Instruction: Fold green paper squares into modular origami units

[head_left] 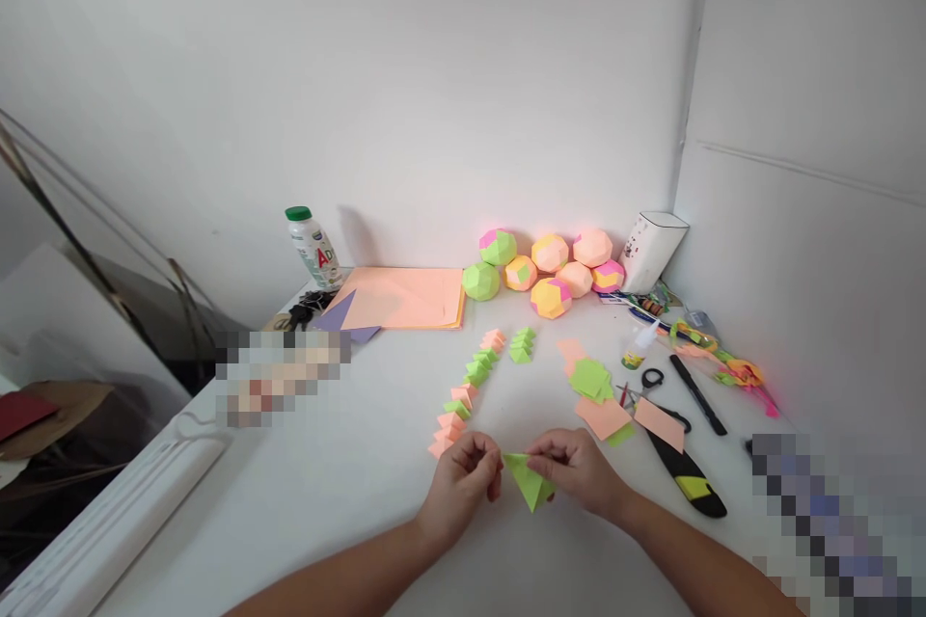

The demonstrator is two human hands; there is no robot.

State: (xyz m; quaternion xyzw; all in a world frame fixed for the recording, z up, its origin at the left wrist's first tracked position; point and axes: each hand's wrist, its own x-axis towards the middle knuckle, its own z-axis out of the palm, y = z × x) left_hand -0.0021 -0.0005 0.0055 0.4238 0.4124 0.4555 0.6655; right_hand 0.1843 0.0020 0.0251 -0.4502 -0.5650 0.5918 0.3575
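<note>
A green folded paper piece (531, 490), shaped like a downward-pointing triangle, is held up over the white table. My right hand (579, 470) pinches its upper right side between thumb and fingers. At its left corner, my left hand (463, 477) has thumb and fingers curled closed; whether they grip that corner I cannot tell. Just beyond the left hand runs a slanting row of folded paper units (463, 393) in peach and green. A short stack of green folded units (522, 345) stands beside that row. Loose green paper squares (591, 379) and a peach paper square (604, 417) lie beyond my right hand.
Paper balls (550, 253) line the wall beside peach sheets (405, 297). A bottle (314, 251) stands back left, a white container (651, 254) back right. Scissors (652, 378), a glue bottle (638, 347), a black pen (698, 393) and a box cutter (694, 482) lie right.
</note>
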